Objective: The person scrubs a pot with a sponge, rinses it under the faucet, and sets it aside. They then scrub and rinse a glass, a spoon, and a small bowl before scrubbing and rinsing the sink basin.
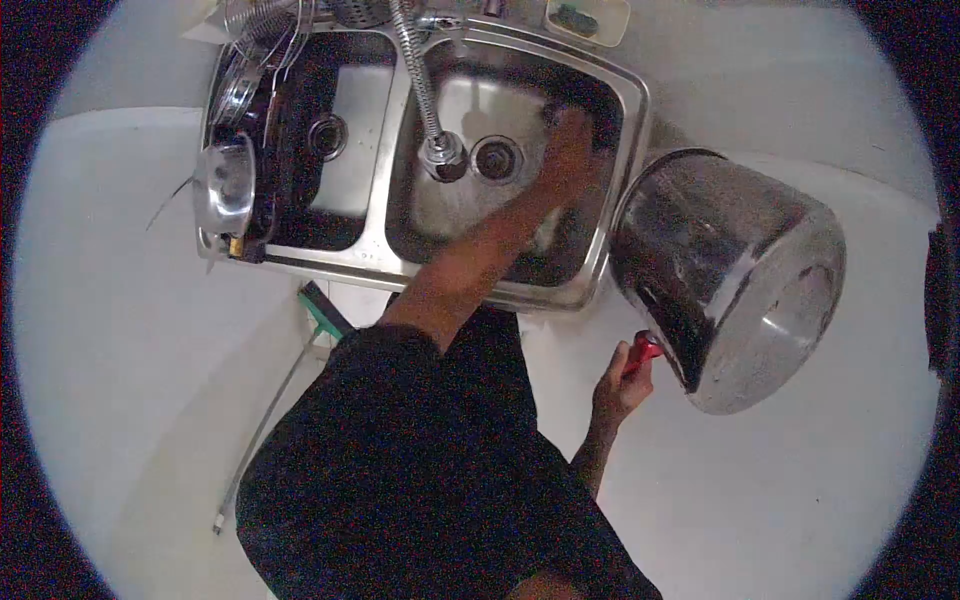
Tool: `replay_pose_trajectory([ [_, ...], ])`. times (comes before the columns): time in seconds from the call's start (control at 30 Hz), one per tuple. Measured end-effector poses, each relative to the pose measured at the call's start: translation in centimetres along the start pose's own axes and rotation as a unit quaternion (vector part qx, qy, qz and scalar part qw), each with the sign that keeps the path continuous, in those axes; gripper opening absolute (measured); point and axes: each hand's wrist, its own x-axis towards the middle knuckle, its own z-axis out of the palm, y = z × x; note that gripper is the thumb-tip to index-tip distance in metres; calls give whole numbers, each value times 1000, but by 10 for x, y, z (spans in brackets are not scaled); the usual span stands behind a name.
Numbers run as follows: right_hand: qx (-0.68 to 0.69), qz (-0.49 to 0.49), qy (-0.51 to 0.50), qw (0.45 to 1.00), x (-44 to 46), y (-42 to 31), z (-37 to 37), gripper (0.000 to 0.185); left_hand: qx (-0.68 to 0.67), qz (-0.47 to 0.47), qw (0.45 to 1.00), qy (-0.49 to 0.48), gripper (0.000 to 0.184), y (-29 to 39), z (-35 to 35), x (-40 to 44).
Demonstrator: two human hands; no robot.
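Note:
My left arm reaches across the right basin of a steel double sink [372, 215]. My left hand [572, 135] is low in that basin's far right corner, its fingers dark and blurred, so I cannot make out what they hold. To the right of the sink, my right hand [622, 388] is closed around a red handle [643, 352] at the side of a large steel pot [715, 240]. The pot lies tilted beside the sink's right edge, its round end turned to the right. A flexible faucet [440, 150] hangs over the right basin near the drain [496, 160].
Metal bowls [228, 185] and a wire rack [268, 25] crowd the sink's left side. A tray with a green scrubber [578, 20] stands at the back. Down at left leans a green-headed squeegee [322, 312] with a long pole. White counter [120, 220] flanks the sink.

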Motion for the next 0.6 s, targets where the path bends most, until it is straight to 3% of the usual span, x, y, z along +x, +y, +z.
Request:
replay_pose_trajectory([
  [0.07, 11, 35, -16, 999, -3, 18, 2, 27, 13, 98, 994, -47, 71, -1, 26, 47],
  [0.17, -12, -8, 17, 1000, -12, 17, 1, 27, 15, 114, 992, -54, 80, 11, 24, 93],
  [0.2, -22, 20, -13, 999, -14, 12, -4, 28, 33, 119, 990, -73, 89, 8, 36, 94],
  [0.3, -60, -51, 4, 997, -21, 12, -6, 29, 86, 121, 983, -104, 95, 14, 65, 84],
  [0.4, -87, -85, 13, 993, -29, 20, -9, 30, 42, 145, 985, -86, 99, 20, 61, 70],
  [0.5, -106, -82, -2, 991, -26, 22, -15, 30, -76, 156, 969, -177, 93, 22, 3, 64],
  [0.6, -93, -17, -45, 994, -20, 13, -21, 31, -156, 178, 935, -265, 86, 6, -30, 26],
])
